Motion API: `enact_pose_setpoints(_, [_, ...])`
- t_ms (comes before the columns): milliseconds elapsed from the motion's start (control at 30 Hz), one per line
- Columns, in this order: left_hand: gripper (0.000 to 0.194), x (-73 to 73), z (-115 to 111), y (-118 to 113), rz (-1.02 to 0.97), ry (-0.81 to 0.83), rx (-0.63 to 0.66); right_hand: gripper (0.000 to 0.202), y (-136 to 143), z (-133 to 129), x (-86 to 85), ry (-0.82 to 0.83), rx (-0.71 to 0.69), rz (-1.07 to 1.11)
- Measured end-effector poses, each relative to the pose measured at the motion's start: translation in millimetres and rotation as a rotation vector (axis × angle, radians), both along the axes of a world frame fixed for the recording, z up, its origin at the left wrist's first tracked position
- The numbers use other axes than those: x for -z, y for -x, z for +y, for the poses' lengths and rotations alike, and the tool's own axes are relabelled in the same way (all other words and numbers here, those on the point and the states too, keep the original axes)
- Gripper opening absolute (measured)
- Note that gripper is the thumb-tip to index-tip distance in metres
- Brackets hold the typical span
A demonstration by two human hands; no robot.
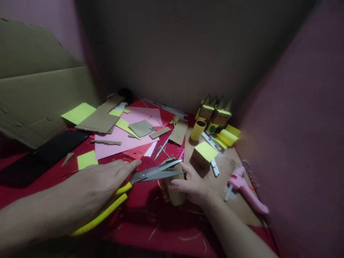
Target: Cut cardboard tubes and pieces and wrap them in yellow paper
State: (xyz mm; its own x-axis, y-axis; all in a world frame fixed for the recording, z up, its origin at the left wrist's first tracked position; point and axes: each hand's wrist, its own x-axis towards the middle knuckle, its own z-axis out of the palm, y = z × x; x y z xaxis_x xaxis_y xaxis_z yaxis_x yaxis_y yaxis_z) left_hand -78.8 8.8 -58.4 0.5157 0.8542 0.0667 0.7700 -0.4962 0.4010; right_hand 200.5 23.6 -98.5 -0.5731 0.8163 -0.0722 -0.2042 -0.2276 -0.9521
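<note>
My left hand (100, 181) is closed around the yellow-handled scissors (145, 175), whose blades are spread slightly and point right. The blades lie over the upper part of a cardboard tube (177, 195) with a ragged top rim. My right hand (192, 182) grips that tube, thumb across its front and fingers around it. Where exactly the blades meet the cardboard is hard to make out. Beyond my right hand sits a brown cardboard box (205, 154) with a yellow top, and behind it stands a yellow-wrapped tube (198, 130).
A pink glue gun (245, 190) lies at the right on a cardboard sheet (223, 211). Two small box figures (215, 113) stand at the back. Pink paper (107, 148), cardboard scraps and a pencil (162, 147) cover the middle. A black flat object (45, 157) and large cardboard (45, 86) are left.
</note>
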Motion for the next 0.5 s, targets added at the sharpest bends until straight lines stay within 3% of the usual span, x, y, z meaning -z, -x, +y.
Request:
enact_pose_setpoints(233, [0.050,5.0,-1,1,0.059,-0.042,0.059,0.045,0,0,-1.7,0.084,-0.006,0.033])
enact_pose_setpoints(500, [0.049,24.6,-3,12,0.235,-0.367,0.147,0.043,4,-4,-6.0,0.089,0.062,0.019])
